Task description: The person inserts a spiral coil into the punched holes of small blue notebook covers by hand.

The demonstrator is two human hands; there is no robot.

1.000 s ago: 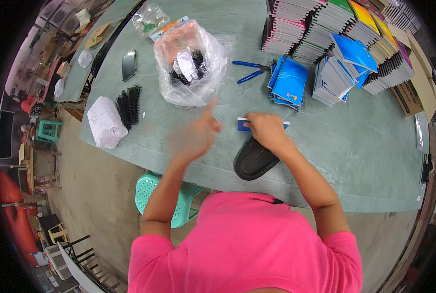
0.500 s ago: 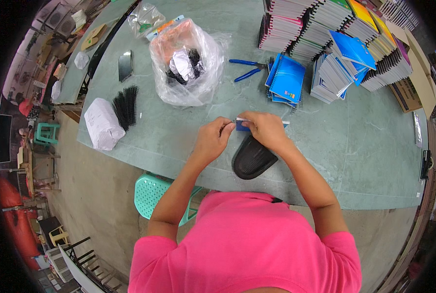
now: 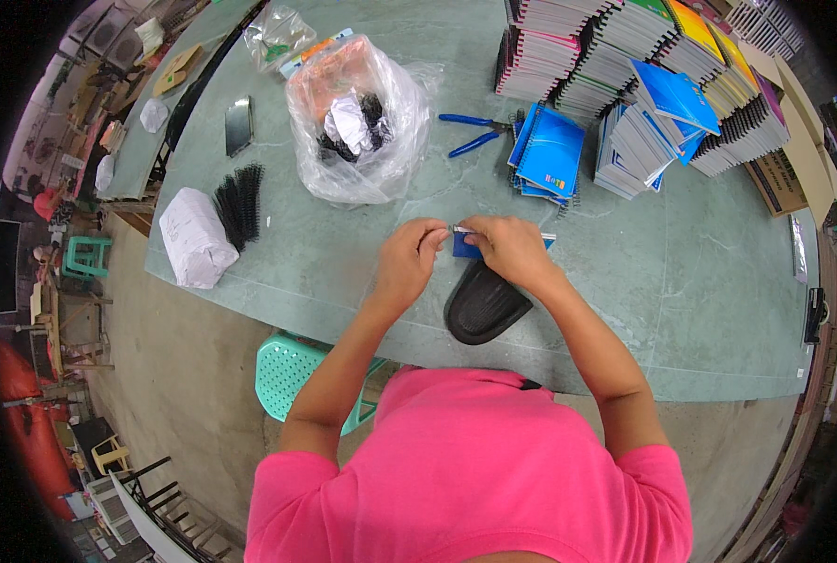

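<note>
A small blue notebook [image 3: 467, 246] stands on edge over the table, its page edges facing up. My right hand [image 3: 512, 249] is closed around it, thumb on the near side. At the notebook's left end, my left hand [image 3: 411, 263] pinches thumb and fingers together; whatever sits between the fingertips is too small to make out. Just below the notebook lies a black, rounded, ridged pad [image 3: 484, 305]. Beyond my right hand is a small pile of blue spiral notebooks [image 3: 551, 155], with blue-handled pliers [image 3: 475, 141] beside it.
Stacked notebooks [image 3: 615, 56] fill the far right, next to a cardboard box [image 3: 776, 183]. A clear plastic bag [image 3: 362, 174] with crumpled paper stands far left of centre. Black spiral coils [image 3: 240, 206], a white paper-wrapped bundle [image 3: 196, 239] and a phone [image 3: 239, 127] lie left. A green stool [image 3: 287, 375] is below the table edge.
My left hand's fingertips have shifted slightly at the notebook's left end. The right hand keeps its grip, and the notebook's blue cover shows a little more.
</note>
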